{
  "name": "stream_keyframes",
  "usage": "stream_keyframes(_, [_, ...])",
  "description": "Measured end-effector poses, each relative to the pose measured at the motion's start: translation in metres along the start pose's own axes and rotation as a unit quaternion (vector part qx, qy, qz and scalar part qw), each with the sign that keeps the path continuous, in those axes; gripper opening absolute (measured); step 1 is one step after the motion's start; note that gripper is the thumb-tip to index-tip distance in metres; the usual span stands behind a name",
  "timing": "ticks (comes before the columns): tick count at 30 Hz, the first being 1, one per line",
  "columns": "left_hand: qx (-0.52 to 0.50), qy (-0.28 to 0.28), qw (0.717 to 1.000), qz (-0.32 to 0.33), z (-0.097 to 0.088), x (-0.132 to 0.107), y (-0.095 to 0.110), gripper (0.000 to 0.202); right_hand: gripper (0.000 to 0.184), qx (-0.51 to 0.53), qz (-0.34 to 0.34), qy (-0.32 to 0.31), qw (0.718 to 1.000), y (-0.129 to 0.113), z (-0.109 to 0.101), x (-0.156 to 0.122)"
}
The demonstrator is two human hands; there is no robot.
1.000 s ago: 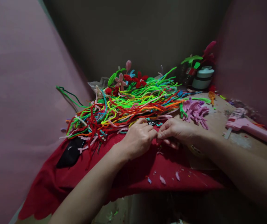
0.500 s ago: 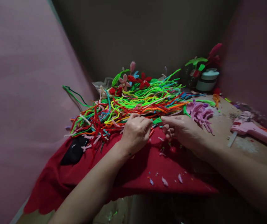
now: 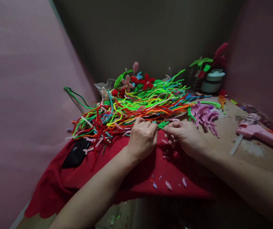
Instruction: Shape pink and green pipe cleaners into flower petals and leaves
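A short bunch of green pipe cleaner [image 3: 163, 124] shows between my two hands, just above the red cloth [image 3: 98, 178]. My left hand [image 3: 143, 136] is closed around its left end, back of the hand up. From the other side, my right hand [image 3: 186, 135] pinches the green piece between thumb and fingertips, the remaining fingers curled. Right behind both hands lies a wide heap of loose pipe cleaners [image 3: 136, 105] in green, red, orange, yellow and blue. A pink-purple fuzzy bundle [image 3: 205, 116] rests beyond my right hand.
A black phone [image 3: 76, 154] lies at the left. At the right is a pink glue gun [image 3: 257, 130] with a glue stick [image 3: 236, 144]. Pipe-cleaner flowers [image 3: 147, 82] and a lidded jar [image 3: 213, 81] stand behind. Fuzzy scraps [image 3: 168, 185] dot the cloth; pink walls flank the space.
Both hands have shifted slightly, my left to the right and my right pinching lower on the green piece. The small red thing seen by my left fingers is now out of sight.
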State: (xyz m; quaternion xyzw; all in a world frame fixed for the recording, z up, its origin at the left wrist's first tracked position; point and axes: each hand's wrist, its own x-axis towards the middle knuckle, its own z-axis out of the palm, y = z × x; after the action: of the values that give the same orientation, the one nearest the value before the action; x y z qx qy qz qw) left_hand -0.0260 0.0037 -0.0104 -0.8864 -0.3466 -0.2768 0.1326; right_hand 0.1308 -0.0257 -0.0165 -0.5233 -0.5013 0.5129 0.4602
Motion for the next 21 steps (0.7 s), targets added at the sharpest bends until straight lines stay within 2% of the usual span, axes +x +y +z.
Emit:
stream_keyframes(2, [0.003, -0.013, 1.000, -0.004, 0.000, -0.001, 0.003, 0.020, 0.018, -0.144, -0.109, 0.058, 0.982, 0.000, 0.002, -0.006])
stream_keyframes(4, [0.006, -0.026, 1.000, 0.003, -0.001, 0.000, 0.004, 0.020, 0.013, -0.284, -0.235, 0.106, 0.923, 0.001, 0.003, -0.010])
stream_keyframes(6, [0.004, -0.037, 0.999, 0.031, -0.003, 0.001, 0.003, 0.023, 0.015, -0.368, -0.306, 0.110, 0.871, -0.002, 0.000, -0.009])
stream_keyframes(7, [-0.003, -0.043, 0.998, 0.054, -0.005, 0.002, 0.002, 0.024, 0.016, -0.382, -0.316, 0.098, 0.863, -0.005, -0.003, -0.007])
stream_keyframes(8, [-0.015, -0.048, 0.996, 0.079, -0.007, 0.003, 0.000, 0.025, 0.016, -0.378, -0.313, 0.079, 0.868, -0.008, -0.007, -0.005])
stream_keyframes(10, [-0.068, -0.054, 0.988, 0.127, -0.012, 0.005, -0.002, 0.025, 0.012, -0.317, -0.270, 0.012, 0.909, -0.017, -0.016, 0.001])
stream_keyframes(12, [-0.154, -0.035, 0.977, 0.143, -0.017, 0.006, -0.004, 0.020, 0.012, -0.188, -0.142, -0.083, 0.968, -0.023, -0.023, 0.006])
stream_keyframes(13, [-0.198, -0.013, 0.971, 0.132, -0.019, 0.006, -0.004, 0.017, 0.013, -0.098, -0.076, -0.113, 0.986, -0.024, -0.024, 0.009])
stream_keyframes(15, [-0.256, 0.042, 0.962, 0.084, -0.019, 0.006, -0.001, 0.011, 0.015, 0.078, 0.014, -0.151, 0.985, -0.020, -0.021, 0.011])
stream_keyframes(17, [-0.259, 0.097, 0.961, 0.020, -0.016, 0.005, 0.002, 0.009, 0.019, 0.191, 0.030, -0.150, 0.970, -0.012, -0.012, 0.011])
stream_keyframes(19, [-0.233, 0.135, 0.962, -0.040, -0.011, 0.004, 0.005, 0.009, 0.024, 0.230, 0.008, -0.118, 0.966, -0.006, -0.001, 0.008])
stream_keyframes(21, [-0.202, 0.148, 0.965, -0.082, -0.006, 0.004, 0.008, 0.010, 0.023, 0.200, -0.034, -0.056, 0.978, -0.003, 0.007, 0.004])
